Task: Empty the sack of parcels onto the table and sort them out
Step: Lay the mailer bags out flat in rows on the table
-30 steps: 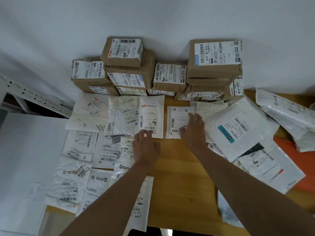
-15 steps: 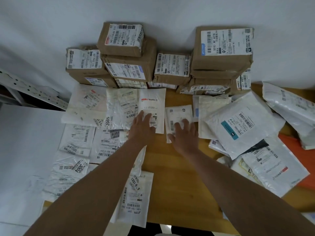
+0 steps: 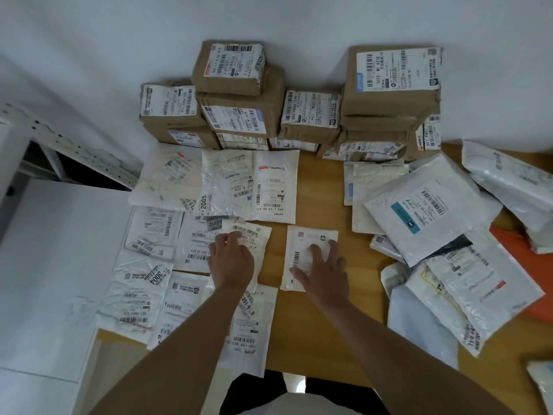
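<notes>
wooden tabletop at centre: right hand lies flat, fingers spread, on a small white parcel; left hand rests, fingers loosely curled, on a mailer. brown boxes stack behind.

A plain white wall rises behind the wooden table; perforated white shelving stands left.

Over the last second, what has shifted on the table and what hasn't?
The right hand has slid the small white mailer back toward the table's near edge, away from the cardboard boxes; its fingers lie flat on it. The left hand has drawn back onto the lower mailers in the left rows. The boxes, the left rows and the loose pile on the right stayed put.
</notes>
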`<state>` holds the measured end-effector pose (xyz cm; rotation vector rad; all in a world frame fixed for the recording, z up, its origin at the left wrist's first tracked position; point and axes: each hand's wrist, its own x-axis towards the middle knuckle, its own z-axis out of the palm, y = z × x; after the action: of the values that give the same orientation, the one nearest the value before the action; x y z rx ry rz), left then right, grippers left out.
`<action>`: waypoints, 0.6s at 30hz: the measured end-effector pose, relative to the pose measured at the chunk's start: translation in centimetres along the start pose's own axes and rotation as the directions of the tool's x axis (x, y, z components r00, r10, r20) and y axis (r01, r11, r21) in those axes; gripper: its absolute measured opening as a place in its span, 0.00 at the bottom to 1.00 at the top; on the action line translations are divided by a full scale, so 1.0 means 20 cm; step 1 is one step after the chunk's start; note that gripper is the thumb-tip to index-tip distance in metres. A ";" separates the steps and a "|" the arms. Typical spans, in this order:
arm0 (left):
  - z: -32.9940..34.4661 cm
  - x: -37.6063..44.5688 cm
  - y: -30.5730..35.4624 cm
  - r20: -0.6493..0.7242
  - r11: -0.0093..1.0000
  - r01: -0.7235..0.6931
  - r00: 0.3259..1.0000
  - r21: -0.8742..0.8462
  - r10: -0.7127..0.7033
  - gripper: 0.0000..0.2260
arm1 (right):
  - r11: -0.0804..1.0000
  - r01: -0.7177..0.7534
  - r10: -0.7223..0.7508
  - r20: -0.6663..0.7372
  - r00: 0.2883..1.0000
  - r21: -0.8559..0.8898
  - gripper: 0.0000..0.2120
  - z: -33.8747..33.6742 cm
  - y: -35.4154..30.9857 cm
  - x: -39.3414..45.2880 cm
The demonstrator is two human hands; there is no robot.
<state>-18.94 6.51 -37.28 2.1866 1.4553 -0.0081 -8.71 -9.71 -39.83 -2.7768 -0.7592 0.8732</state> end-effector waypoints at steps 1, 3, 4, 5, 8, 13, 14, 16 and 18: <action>-0.01 -0.01 -0.02 0.029 0.999 0.040 0.999 0.016 -0.040 0.17 | 1.000 0.013 -0.013 0.008 1.000 0.000 0.34 0.01 -0.01 -0.02; -0.02 -0.02 -0.05 0.093 0.996 0.069 0.993 0.051 -0.073 0.19 | 1.000 0.023 -0.023 0.019 1.000 0.000 0.34 0.02 -0.03 -0.04; -0.03 -0.03 -0.07 0.119 0.996 0.062 0.991 0.062 -0.069 0.20 | 1.000 0.024 -0.024 0.020 0.999 0.006 0.34 0.02 -0.04 -0.04; -0.04 -0.03 -0.09 0.146 0.997 0.054 0.987 0.063 -0.062 0.21 | 1.000 0.022 -0.022 0.023 0.999 0.013 0.34 0.03 -0.06 -0.04; -0.05 -0.01 -0.10 0.221 0.998 0.040 0.974 0.039 -0.047 0.23 | 1.000 0.025 -0.026 0.036 0.999 0.015 0.37 0.03 -0.08 -0.02; -0.06 -0.01 -0.13 0.245 1.000 0.018 0.969 0.017 -0.021 0.23 | 0.998 -0.034 0.032 0.045 0.998 0.045 0.40 0.02 -0.11 0.02; -0.06 -0.01 -0.13 0.248 1.000 0.013 0.969 0.016 -0.017 0.23 | 0.998 -0.044 0.042 0.045 0.998 0.045 0.40 0.02 -0.12 0.02; -0.07 0.00 -0.14 0.254 1.000 0.013 0.967 0.005 -0.014 0.23 | 0.999 -0.041 0.040 0.041 0.998 0.024 0.40 0.03 -0.14 0.03; -0.07 0.00 -0.15 0.260 1.000 0.009 0.966 -0.009 -0.007 0.23 | 1.000 -0.010 0.010 0.042 0.999 -0.001 0.40 0.04 -0.15 0.02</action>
<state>-21.82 7.98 -37.25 2.0805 1.3126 -0.2792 -10.11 -6.87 -39.83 -2.7741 -0.7527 0.9353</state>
